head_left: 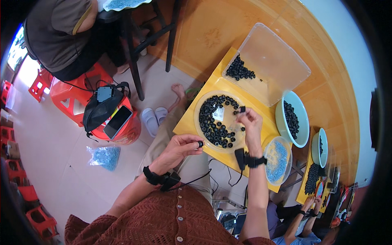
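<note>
My left hand pinches a small round black part with a hole in its middle, just off the near edge of a shallow round tray. Over the tray's right side is my right hand, thumb and fingers closed together. A dark piece shows at its fingertips; whether it is held or worn there I cannot tell. Many similar black parts lie in the tray, around a white paper label. Both wrists carry black straps with small devices.
A yellow table bears the tray, a clear plastic box with black parts, and a clear bowl of blue pieces. At the right is a pale green basin of black parts. A red bucket carries a phone. Other people sit nearby.
</note>
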Available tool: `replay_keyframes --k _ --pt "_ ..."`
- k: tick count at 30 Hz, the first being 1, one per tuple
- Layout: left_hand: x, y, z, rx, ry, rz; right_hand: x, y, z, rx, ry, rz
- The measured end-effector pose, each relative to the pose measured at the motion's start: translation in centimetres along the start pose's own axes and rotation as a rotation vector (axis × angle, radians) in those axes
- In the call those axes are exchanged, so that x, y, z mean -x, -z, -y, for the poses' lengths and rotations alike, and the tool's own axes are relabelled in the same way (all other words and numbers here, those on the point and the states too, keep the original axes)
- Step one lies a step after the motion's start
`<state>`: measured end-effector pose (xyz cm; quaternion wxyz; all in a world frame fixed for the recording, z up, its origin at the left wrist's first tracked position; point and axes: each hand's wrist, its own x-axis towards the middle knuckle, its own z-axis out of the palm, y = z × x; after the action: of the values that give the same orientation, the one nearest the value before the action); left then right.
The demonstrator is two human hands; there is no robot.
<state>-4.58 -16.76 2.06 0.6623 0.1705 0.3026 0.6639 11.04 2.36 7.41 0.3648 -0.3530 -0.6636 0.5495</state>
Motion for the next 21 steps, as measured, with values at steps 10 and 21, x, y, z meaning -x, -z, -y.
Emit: replay_keyframes --k 10,21 --pt "-1.0 -0.9 1.0 0.041 -0.022 0.067 9.8 -4.7 3.4 0.432 0.293 -0.004" --pt "-0.4 -0.6 0.9 -0.042 -0.105 0.05 10.0 -6.3 4.1 0.427 0.234 0.034"
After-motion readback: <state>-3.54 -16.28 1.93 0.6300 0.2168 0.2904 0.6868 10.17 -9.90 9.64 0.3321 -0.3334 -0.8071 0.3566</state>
